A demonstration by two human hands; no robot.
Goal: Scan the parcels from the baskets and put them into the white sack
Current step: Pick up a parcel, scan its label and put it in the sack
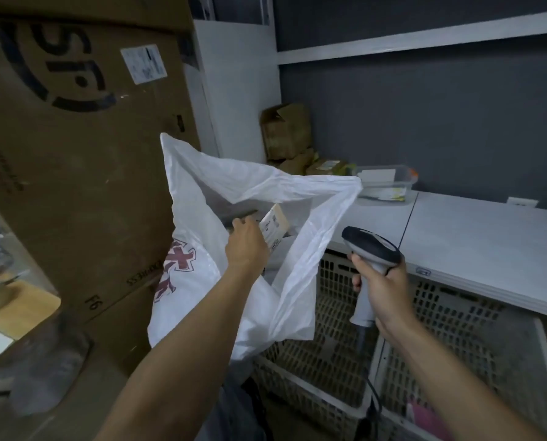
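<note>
Parcel gripped by left hand fingers inside white sack rim, right hand fingers curled round scanner, baskets below.

Both bare forearms come up from the bottom of the view; the left arm's stretched well forward, back of the left hand facing the camera, fingers curled onto a parcel; the right hand sits lower and closer in, wrapped round the handle of a scanner, fingertips peeking out on the handle's left.
</note>
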